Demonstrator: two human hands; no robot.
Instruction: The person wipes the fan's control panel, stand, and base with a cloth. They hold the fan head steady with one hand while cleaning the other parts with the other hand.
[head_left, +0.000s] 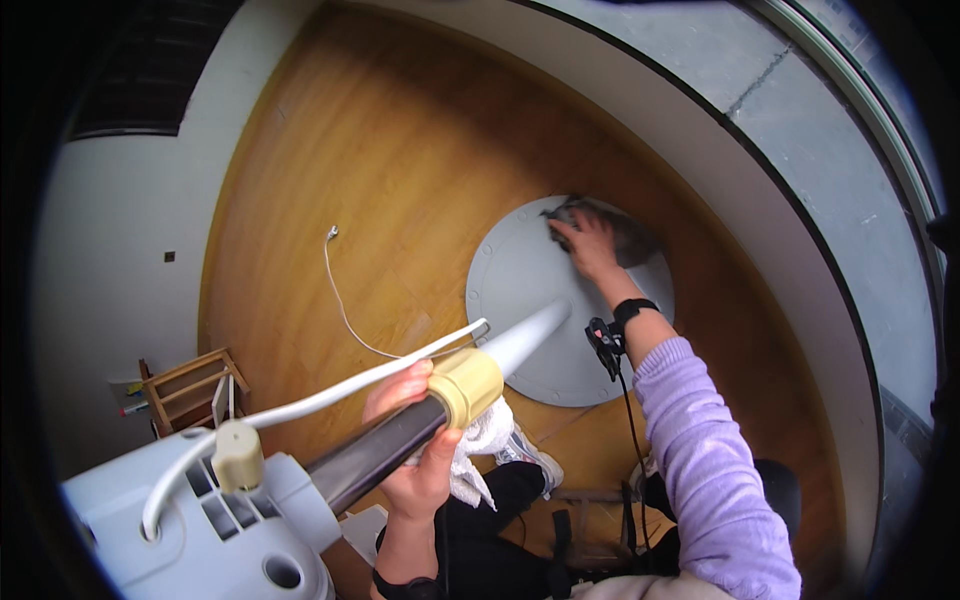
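Low at the centre, my left hand is closed around a metal pole just below a cream plastic collar. A white cloth hangs beside that hand. The pole runs from a pale grey plastic housing with a beige knob to a white tube on a round grey base. My right hand presses a dark grey cloth, partly blurred, on the far edge of the base.
A white cord with a plug lies on the wooden floor. A small wooden stool or frame stands at the left wall. A low ledge curves along the right. My shoe is near the base; a black cable hangs from my right wrist's device.
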